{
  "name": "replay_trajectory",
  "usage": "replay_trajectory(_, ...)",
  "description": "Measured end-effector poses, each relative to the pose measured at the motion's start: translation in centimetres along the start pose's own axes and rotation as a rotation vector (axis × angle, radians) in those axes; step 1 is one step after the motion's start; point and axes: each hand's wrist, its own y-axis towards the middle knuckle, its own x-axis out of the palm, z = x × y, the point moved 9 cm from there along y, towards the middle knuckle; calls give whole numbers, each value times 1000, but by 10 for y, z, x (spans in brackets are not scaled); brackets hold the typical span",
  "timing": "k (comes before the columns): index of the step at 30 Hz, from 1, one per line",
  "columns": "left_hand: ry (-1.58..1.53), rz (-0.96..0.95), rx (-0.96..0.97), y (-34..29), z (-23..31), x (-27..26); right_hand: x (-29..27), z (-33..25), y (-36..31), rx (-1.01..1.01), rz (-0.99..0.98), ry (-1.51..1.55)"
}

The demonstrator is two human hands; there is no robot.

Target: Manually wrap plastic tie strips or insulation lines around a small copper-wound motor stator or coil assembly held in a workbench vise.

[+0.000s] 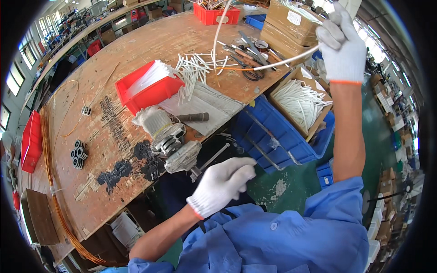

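My right hand (342, 48) pinches white sleeving (291, 59) arcing above the workbench (107, 48), left hand (224, 183) curled, contents indiscernible; I judge this sleeve-threading, next calling for steady feeding along the orange wire (233, 68).

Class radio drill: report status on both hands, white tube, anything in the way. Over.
Right hand raised, gripping white tube. Left hand half-curled near vise, nothing visibly held. Tube crosses tools in view; contact unclear.
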Motion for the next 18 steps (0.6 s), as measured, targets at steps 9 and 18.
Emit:
replay_trajectory(9, -105, 180, 586, 24, 70, 21, 54, -34, -163, -164, -267, -625)
replay_trajectory(18, -515, 324, 316, 10, 88, -30, -201, 71, -648, 1167, -352, -1222)
